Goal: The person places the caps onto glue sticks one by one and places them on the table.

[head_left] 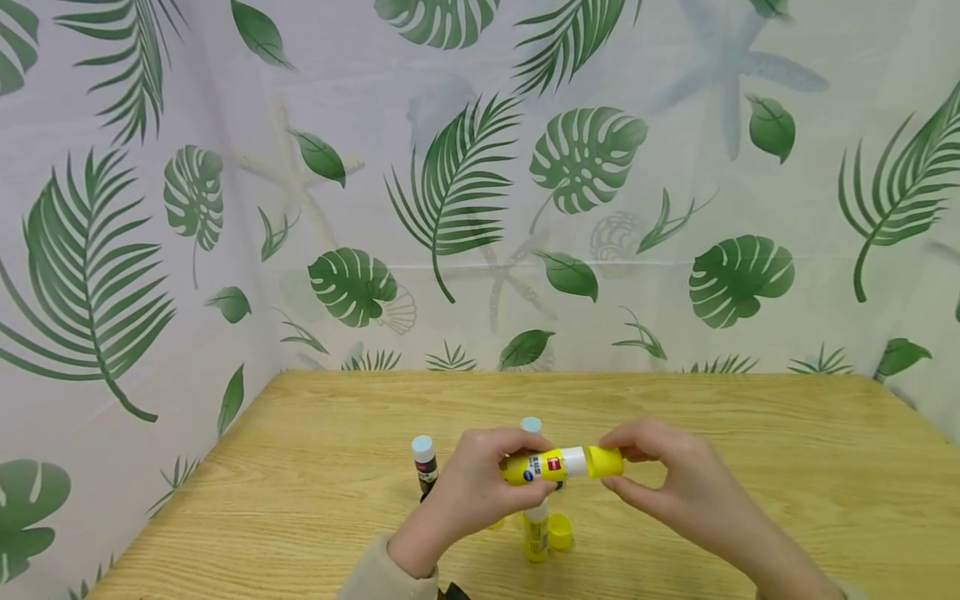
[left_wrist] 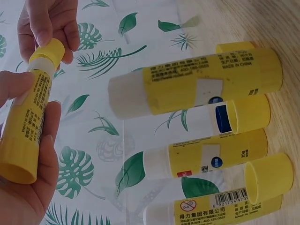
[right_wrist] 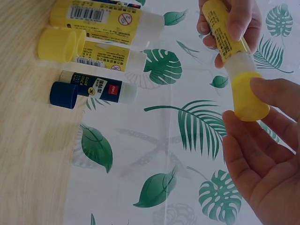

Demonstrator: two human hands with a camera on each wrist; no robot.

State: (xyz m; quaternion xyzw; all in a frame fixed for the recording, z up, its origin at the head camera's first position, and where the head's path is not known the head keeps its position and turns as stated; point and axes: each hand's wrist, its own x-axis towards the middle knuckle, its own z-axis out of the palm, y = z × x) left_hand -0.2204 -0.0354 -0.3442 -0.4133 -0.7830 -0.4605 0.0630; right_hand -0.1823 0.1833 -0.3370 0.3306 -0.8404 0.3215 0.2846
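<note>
In the head view, my left hand (head_left: 476, 479) grips a yellow glue stick (head_left: 532, 468) by its barrel, tilted nearly level above the table. A yellow cap (head_left: 606, 462) meets its white end, pinched between the thumb and fingers of my right hand (head_left: 682, 467). White still shows between cap and barrel. Below stands an uncapped yellow glue stick (head_left: 536, 540) beside a loose yellow cap (head_left: 560, 532). Further left is a dark glue stick (head_left: 425, 468) with a pale top. The right wrist view shows a navy cap (right_wrist: 63, 95) next to a dark glue stick (right_wrist: 101, 89).
Several upright yellow glue sticks (left_wrist: 215, 82) and loose yellow caps (left_wrist: 269, 178) stand close together in the left wrist view. Another pale glue stick top (head_left: 531, 425) shows behind my left hand. A leaf-patterned cloth (head_left: 465, 333) hangs behind the wooden table (head_left: 315, 517).
</note>
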